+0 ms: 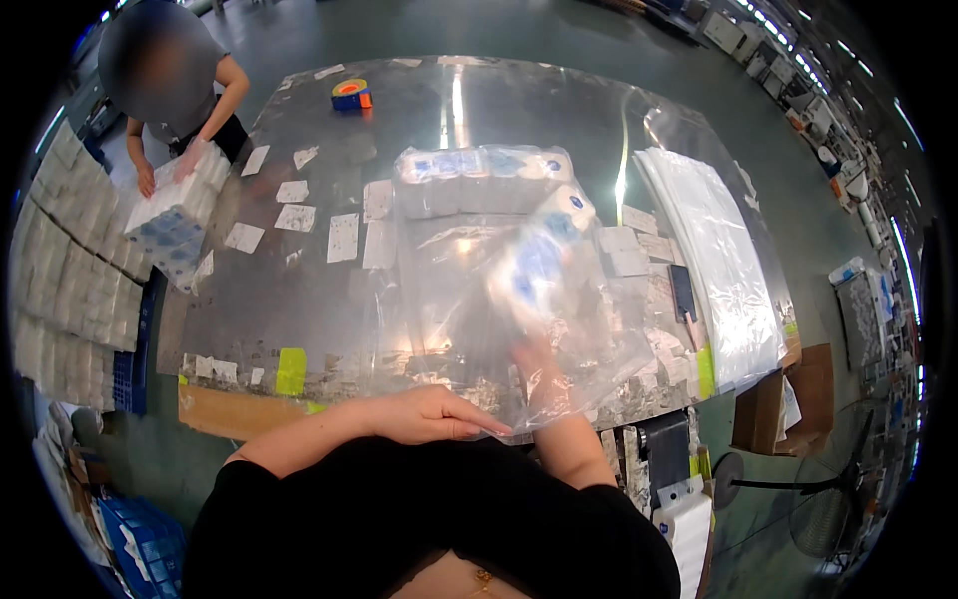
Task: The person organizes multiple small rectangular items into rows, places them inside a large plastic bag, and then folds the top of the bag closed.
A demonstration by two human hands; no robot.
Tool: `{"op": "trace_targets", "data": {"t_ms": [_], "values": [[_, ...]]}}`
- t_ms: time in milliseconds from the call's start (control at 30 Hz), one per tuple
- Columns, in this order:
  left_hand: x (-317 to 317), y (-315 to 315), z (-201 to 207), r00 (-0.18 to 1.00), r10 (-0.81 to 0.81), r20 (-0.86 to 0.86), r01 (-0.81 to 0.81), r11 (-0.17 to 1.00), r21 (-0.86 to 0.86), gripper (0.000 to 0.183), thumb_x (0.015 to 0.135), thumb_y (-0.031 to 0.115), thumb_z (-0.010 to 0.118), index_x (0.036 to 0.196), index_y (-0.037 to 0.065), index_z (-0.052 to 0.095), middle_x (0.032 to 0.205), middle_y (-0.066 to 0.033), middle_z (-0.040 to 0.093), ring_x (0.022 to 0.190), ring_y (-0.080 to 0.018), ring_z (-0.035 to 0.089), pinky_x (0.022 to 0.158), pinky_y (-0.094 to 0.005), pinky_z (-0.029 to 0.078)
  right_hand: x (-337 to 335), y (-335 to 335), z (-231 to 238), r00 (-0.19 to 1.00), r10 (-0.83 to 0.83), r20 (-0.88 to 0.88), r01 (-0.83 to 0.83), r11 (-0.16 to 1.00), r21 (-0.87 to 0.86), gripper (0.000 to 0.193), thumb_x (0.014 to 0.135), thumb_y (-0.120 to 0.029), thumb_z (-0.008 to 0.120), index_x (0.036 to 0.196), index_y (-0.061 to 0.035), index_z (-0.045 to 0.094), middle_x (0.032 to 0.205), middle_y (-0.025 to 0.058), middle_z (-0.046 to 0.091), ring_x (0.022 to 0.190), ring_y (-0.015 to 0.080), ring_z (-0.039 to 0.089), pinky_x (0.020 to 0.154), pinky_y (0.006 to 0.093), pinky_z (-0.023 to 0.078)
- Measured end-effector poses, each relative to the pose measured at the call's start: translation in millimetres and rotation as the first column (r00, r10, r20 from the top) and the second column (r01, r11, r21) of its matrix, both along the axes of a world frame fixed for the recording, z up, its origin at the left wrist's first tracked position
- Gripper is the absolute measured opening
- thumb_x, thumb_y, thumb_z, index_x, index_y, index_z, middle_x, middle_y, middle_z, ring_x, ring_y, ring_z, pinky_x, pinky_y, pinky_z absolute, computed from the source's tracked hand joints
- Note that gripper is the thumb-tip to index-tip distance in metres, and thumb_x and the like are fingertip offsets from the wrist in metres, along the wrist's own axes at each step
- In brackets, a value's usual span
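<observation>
"While I stand at the near edge of the tabletop (269,329), let me enter the hands first. Left hand (424,414): one, fingers close together, tips at the near edge of the clear plastic bag (434,250); whether they pinch the film, I cannot tell."

"And your other?"

"Right hand (539,361): one, blurred, my wrist under the bag's film, fingers by the lower end of the slanting pack (544,250). Wide, narrow or gripping, I cannot tell."

"Goods in the bag?"

"Slanting pack: one, white and blue, partly blurred, seen through the film in the right half of my bag. Row of packs (484,165): one, white and blue, set crosswise at the far end, near the slanting pack's upper end."

"Also on the tabletop?"

"Stack of plastic sheeting (714,270): whitish, glossy, along the right side. Dark phone-like slab (682,293): just left of that stack. Tape roll (351,95): yellow, orange and blue, toward the far left. Paper patches (342,238): white, several, left of my bag."

"Round about?"

"Co-worker (215,100): at the far left, hands on a wrapped bundle (175,235). Cardboard box (813,399): open, beyond the near right corner."
</observation>
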State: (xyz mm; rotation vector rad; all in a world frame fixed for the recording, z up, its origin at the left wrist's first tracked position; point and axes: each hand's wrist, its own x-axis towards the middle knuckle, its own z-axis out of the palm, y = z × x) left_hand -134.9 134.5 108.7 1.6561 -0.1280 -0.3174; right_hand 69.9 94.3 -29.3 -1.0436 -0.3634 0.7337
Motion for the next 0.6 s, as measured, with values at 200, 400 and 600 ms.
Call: {"op": "trace_targets", "data": {"t_ms": [200,400,600], "values": [[1,-8,-14,0.993,0.072,-0.095,-0.068,0.997,0.042,0.032,0.091,0.011,0.044,0.121,0.015,0.055,0.106,-0.0076,0.062,0.088,-0.0132,0.058,0.083,-0.0259,0.044,37,30,-69,0.315,0.512,0.799,0.298,0.746,-0.596,0.054,0.081,-0.025,0.056,0.131,-0.0141,0.038,0.122,0.0163,0.049,0.111,0.0366,0.047,0.089,0.05,0.039],[-6,-14,-44,0.9,0.377,-0.218,-0.376,0.925,0.046,0.028,0.09,0.012,0.046,0.114,0.011,0.06,0.077,-0.0002,0.057,0.068,-0.0075,0.047,0.066,-0.0225,0.041,-50,-83,-79,0.013,0.791,0.612,0.451,0.542,-0.709,0.056,0.083,-0.033,0.05,0.134,-0.0182,0.036,0.142,0.013,0.027,0.131,0.0337,0.024,0.101,0.0539,0.026],[2,-26,-65,0.887,0.41,-0.211,-0.395,0.912,0.114,0.026,0.089,0.013,0.047,0.11,0.008,0.062,0.081,-0.0015,0.061,0.069,-0.0076,0.049,0.068,-0.0227,0.042,-59,-168,-78,0.05,0.772,0.633,0.228,0.609,-0.76,0.046,0.079,-0.022,0.054,0.124,-0.0182,0.049,0.138,0.0134,0.033,0.127,0.0336,0.03,0.099,0.0519,0.028]]}}
